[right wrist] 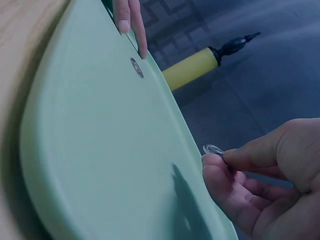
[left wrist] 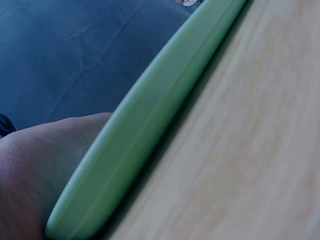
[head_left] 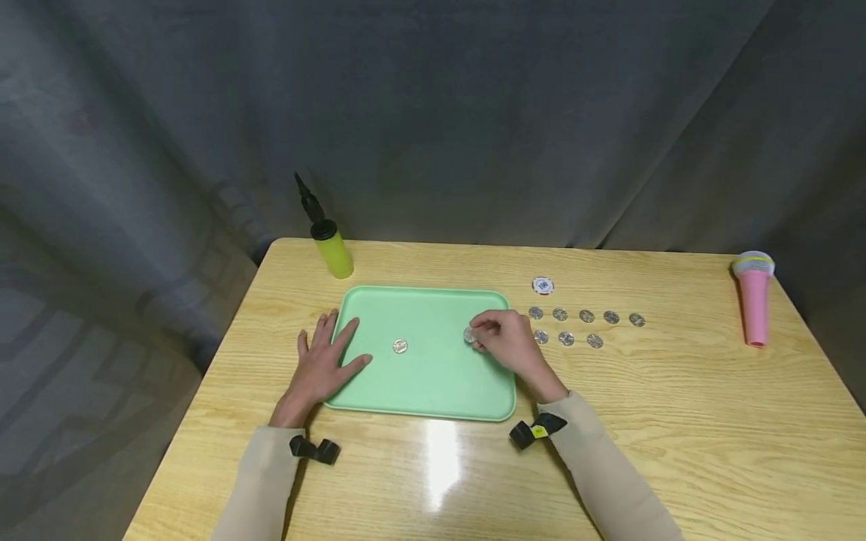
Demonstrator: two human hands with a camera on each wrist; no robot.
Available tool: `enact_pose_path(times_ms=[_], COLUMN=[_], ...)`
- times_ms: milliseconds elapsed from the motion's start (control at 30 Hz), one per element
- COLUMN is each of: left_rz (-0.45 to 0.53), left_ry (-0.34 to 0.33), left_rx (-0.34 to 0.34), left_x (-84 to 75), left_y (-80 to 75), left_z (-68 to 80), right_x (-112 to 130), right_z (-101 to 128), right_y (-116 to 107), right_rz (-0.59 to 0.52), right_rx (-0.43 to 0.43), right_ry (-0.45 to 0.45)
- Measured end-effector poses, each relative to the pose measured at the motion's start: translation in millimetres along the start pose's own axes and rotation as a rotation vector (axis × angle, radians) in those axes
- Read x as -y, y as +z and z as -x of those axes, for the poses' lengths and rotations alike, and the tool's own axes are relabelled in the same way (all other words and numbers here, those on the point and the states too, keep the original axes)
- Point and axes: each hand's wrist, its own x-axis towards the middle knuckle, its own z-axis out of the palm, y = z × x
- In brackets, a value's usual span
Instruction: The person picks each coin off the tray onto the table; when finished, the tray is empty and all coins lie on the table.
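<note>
My right hand (head_left: pixel 507 342) pinches a silver coin (right wrist: pixel 214 149) between thumb and fingertips, above the right part of the green tray (head_left: pixel 433 391). In the right wrist view a shadow falls on the tray below that hand. Another coin (head_left: pixel 401 346) lies flat on the tray, left of its middle. Over the tray's left edge my left hand (head_left: pixel 325 368) rests with fingers spread and holds nothing. The left wrist view has only the base of that hand beside the tray's rim (left wrist: pixel 150 115).
Right of the tray several coins (head_left: pixel 586 316) lie in two rows on the wooden table (head_left: pixel 676 421). A white poker chip (head_left: pixel 543 285) lies behind them. A yellow-green hand pump (head_left: pixel 334 252) stands at the back left, and a pink toy microphone (head_left: pixel 754 304) lies far right.
</note>
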Motion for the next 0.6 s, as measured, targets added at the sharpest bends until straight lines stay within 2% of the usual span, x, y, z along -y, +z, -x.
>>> enact_pose_path(times_ms=[600], left_rz=[0.01], left_ry=[0.002], left_rx=[0.002], left_x=[0.7], left_y=[0.1], left_z=[0.1], right_x=[-18], right_z=[9], right_y=[-36], right_rz=[-0.02], right_rx=[-0.061], right_ry=[0.023])
